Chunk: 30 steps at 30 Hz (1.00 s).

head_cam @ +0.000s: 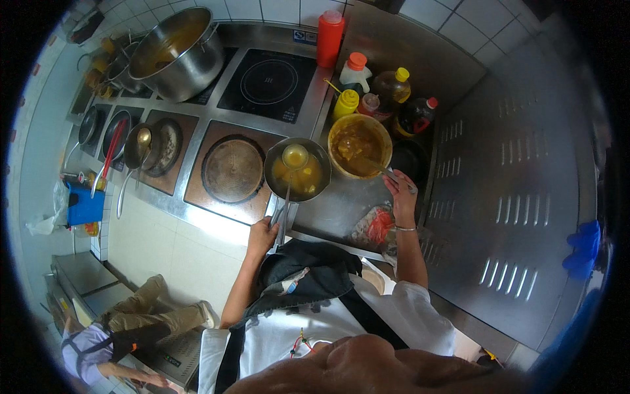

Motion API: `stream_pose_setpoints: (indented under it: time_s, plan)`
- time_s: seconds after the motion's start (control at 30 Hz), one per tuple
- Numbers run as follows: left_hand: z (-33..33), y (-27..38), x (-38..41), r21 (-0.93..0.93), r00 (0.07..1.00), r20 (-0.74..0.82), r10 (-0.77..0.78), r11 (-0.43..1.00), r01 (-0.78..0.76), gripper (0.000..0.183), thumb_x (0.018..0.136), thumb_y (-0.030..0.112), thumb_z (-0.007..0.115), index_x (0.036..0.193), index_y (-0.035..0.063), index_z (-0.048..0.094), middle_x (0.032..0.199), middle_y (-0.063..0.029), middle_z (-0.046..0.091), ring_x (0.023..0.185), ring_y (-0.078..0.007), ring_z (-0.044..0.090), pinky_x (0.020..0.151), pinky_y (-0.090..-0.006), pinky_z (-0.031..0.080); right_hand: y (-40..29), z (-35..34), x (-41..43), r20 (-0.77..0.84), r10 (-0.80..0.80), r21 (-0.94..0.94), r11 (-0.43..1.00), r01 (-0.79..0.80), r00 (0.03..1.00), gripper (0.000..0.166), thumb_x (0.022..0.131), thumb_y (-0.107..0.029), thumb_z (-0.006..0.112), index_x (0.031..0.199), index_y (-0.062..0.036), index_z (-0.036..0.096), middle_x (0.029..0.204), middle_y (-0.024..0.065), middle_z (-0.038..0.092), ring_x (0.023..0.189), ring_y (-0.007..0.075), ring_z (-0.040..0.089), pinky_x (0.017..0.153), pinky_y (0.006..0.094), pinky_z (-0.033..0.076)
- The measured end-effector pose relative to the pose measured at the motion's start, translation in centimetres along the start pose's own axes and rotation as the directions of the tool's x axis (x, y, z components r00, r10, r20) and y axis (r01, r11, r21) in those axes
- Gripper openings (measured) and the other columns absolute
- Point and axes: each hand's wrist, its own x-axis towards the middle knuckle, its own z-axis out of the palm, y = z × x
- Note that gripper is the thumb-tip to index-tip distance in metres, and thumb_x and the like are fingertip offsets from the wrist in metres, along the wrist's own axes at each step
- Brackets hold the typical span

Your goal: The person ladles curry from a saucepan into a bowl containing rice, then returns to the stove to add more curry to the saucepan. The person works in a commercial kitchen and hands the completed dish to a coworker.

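My left hand (262,237) grips the handle of a metal saucepan (269,183), just in front of my apron. Inside the pan is a yellowish broth (305,173) with pale chunks. A metal ladle (295,155) rests in it, its long handle running down beside my left hand; whether my fingers also touch that handle I cannot tell. To the right, my right hand (402,193) holds the flat handle of a metal utensil (399,182). Its far end is sunk in a thick brown sauce with chunks (355,143), in a yellowish round tub (386,135), so its head is hidden.
Left of the saucepan lies a browned, round-marked cooktop (233,169); behind it is a black induction plate (269,81). A large stockpot (197,64) and small pans (129,152) stand further left. Sauce bottles (348,101) crowd behind the tub. A metal panel (472,162) bounds the right. Another person (88,352) is at lower left.
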Motion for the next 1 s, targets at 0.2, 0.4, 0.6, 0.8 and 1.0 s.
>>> stream_pose_setpoints:
  time_s: [0.2, 0.4, 0.6, 0.8, 1.0]
  plan:
    - [-0.1, 0.1, 0.3, 0.012, 0.999, 0.003, 0.038, 0.999, -0.038, 0.026, 0.082, 0.022, 0.061, 0.079, -0.0036, 0.058, 0.064, -0.0228, 0.057, 0.06, -0.0372, 0.058, 0.058, -0.0416, 0.045, -0.9, -0.2, -0.7, -0.008, -0.007, -0.03, 1.0, 0.007, 1.0, 0.027, 0.093, -0.015, 0.051, 0.107, 0.0079, 0.055, 0.098, 0.0162, 0.062, 0.088, 0.0282, 0.065, 0.079, 0.0329, 0.055]
    - [0.5, -1.0, 0.9, 0.054, 0.996, 0.002, 0.091, 0.994, -0.091, 0.028, 0.082, 0.023, 0.062, 0.078, -0.0035, 0.056, 0.064, -0.0234, 0.056, 0.061, -0.0392, 0.056, 0.058, -0.0428, 0.044, -2.9, 0.5, -1.7, -0.001, -0.023, -0.076, 0.997, 0.023, 1.0, 0.028, 0.093, -0.017, 0.052, 0.107, 0.007, 0.056, 0.098, 0.0155, 0.062, 0.089, 0.027, 0.065, 0.08, 0.0323, 0.055]
    - [0.6, -1.0, 1.0, 0.06, 0.998, 0.018, 0.063, 0.996, -0.064, 0.03, 0.083, 0.026, 0.062, 0.077, -0.0034, 0.056, 0.064, -0.0241, 0.056, 0.062, -0.0412, 0.056, 0.058, -0.0436, 0.043, -7.1, 3.4, -5.4, 0.041, -0.039, -0.122, 0.992, 0.044, 0.998, 0.029, 0.094, -0.019, 0.051, 0.106, 0.0067, 0.057, 0.103, 0.015, 0.061, 0.088, 0.0258, 0.065, 0.078, 0.0317, 0.054]
    - [1.0, -1.2, 1.1, 0.038, 0.999, 0.038, 0.032, 0.999, -0.033, 0.034, 0.083, 0.029, 0.062, 0.075, -0.0035, 0.054, 0.065, -0.0258, 0.056, 0.065, -0.0424, 0.057, 0.059, -0.0455, 0.044, -5.1, 5.1, -8.8, 0.449, -0.091, -0.383, 0.879, 0.284, 0.889, 0.023, 0.092, -0.012, 0.053, 0.106, 0.0043, 0.058, 0.108, 0.0159, 0.06, 0.089, 0.0254, 0.065, 0.077, 0.0333, 0.054]
    - [0.8, -0.7, 0.9, 0.054, 0.999, 0.029, 0.041, 0.998, -0.043, 0.034, 0.083, 0.029, 0.061, 0.077, -0.004, 0.056, 0.064, -0.0256, 0.057, 0.065, -0.0421, 0.058, 0.06, -0.0449, 0.045, -5.1, 7.4, -11.5, 0.898, -0.097, -0.42, 0.1, 0.902, 0.429, 0.026, 0.081, 0.001, 0.058, 0.107, 0.002, 0.059, 0.115, 0.0187, 0.057, 0.093, 0.0274, 0.063, 0.077, 0.0351, 0.053]
